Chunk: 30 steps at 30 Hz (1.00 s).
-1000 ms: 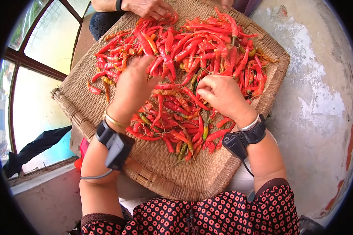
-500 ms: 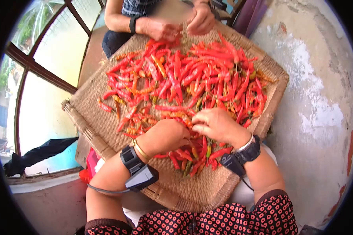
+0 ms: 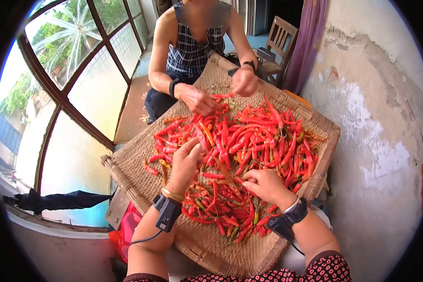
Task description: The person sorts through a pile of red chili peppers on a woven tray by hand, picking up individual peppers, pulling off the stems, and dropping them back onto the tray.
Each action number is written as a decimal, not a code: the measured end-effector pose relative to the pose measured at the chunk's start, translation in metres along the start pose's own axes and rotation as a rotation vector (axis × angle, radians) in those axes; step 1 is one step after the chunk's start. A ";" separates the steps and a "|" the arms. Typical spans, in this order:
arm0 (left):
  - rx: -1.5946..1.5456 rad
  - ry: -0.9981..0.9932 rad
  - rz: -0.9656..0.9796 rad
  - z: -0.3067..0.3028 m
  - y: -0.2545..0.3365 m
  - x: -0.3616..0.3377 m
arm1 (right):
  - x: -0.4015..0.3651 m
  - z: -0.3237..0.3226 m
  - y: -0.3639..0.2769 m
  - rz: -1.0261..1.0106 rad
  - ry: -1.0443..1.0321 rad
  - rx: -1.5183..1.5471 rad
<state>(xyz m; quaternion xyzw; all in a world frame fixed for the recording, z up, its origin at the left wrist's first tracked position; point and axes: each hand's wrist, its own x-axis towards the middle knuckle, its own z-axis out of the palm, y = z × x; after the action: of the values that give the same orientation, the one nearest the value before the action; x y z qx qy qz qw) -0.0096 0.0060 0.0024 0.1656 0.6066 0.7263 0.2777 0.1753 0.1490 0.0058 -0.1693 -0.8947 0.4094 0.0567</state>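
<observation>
Red chili peppers (image 3: 263,136) lie heaped on a woven tray (image 3: 211,254), with orange and green ones among them. My left hand (image 3: 184,164) reaches over the left part of the heap, its thumb and fingers closed at the lower end of a red chili pepper (image 3: 200,136). Lower down on the right, my right hand (image 3: 266,187) has its fingers curled together above the near pile. A blurred brownish-red chili pepper (image 3: 226,171) runs up to its fingertips and appears held there. The finger undersides are hidden.
Across the tray, another person's hand (image 3: 197,97) is at the chilies and their other hand (image 3: 244,81) is closed beside it. Windows and a black umbrella (image 3: 75,201) are on the left. A rough wall (image 3: 371,141) stands close on the right; a wooden chair (image 3: 279,40) is behind.
The view has tilted up, showing more of the other person. My left hand has left the near pile and moved forward and left; my hands are now farther apart.
</observation>
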 end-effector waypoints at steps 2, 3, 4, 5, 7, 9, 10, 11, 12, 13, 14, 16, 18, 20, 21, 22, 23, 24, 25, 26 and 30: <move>0.137 0.003 0.021 -0.007 -0.013 0.006 | 0.001 0.000 0.001 0.002 0.046 -0.035; 0.246 -0.050 0.076 -0.008 -0.024 0.006 | 0.000 0.000 0.003 0.020 0.072 -0.029; 0.356 -0.103 0.134 -0.006 -0.030 0.004 | 0.001 0.000 0.006 0.036 0.100 -0.023; 0.547 -0.237 0.204 -0.005 -0.032 -0.003 | 0.001 0.000 0.007 0.040 0.092 -0.013; 0.973 -0.499 0.483 0.007 -0.024 -0.020 | 0.001 -0.002 0.004 0.026 0.050 -0.037; 1.168 -0.577 0.649 0.017 -0.029 -0.032 | 0.001 0.002 0.005 -0.006 -0.007 -0.073; 1.250 -0.584 0.648 0.020 -0.032 -0.035 | 0.001 0.002 0.005 -0.006 -0.007 -0.076; 1.246 -0.583 0.649 0.018 -0.036 -0.034 | 0.001 0.003 0.003 -0.004 -0.020 -0.095; 1.344 -0.601 0.649 0.016 -0.040 -0.029 | 0.001 0.004 0.002 -0.002 -0.032 -0.113; 1.444 -0.619 0.648 0.014 -0.042 -0.026 | 0.001 0.004 0.003 -0.010 -0.026 -0.096; 1.444 -0.615 0.650 0.012 -0.043 -0.025 | 0.001 0.004 0.002 -0.012 -0.025 -0.098; 1.495 -0.683 0.629 0.010 -0.037 -0.020 | 0.002 0.002 0.000 -0.008 -0.037 -0.089; 1.497 -0.644 0.618 0.010 -0.032 -0.018 | 0.003 0.003 0.002 -0.017 -0.044 -0.095; 1.496 -0.608 0.604 0.008 -0.028 -0.015 | 0.003 0.003 0.002 -0.023 -0.051 -0.100; 1.420 -0.565 0.660 0.005 -0.026 -0.012 | 0.003 0.003 0.003 -0.038 -0.045 -0.108; 1.343 -0.523 0.713 0.003 -0.023 -0.009 | 0.002 0.003 0.003 -0.052 -0.039 -0.116; 1.317 -0.498 0.715 0.002 -0.018 -0.009 | 0.002 0.003 0.003 -0.052 -0.040 -0.115; 1.317 -0.498 0.715 0.003 -0.014 -0.010 | 0.001 0.002 0.003 -0.050 -0.046 -0.111; 1.261 -0.478 0.693 0.003 -0.009 -0.012 | 0.001 0.001 0.002 -0.048 -0.052 -0.106; 1.205 -0.459 0.671 0.005 -0.005 -0.014 | 0.001 0.000 0.001 -0.047 -0.051 -0.106; 0.564 -0.567 0.231 0.017 -0.005 -0.025 | 0.001 0.003 -0.004 -0.089 0.014 0.005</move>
<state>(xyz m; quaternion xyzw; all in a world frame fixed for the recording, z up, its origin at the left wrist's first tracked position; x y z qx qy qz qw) 0.0205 0.0050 0.0031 0.4957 0.6587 0.4836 0.2943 0.1730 0.1447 0.0068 -0.1323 -0.9000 0.4074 0.0813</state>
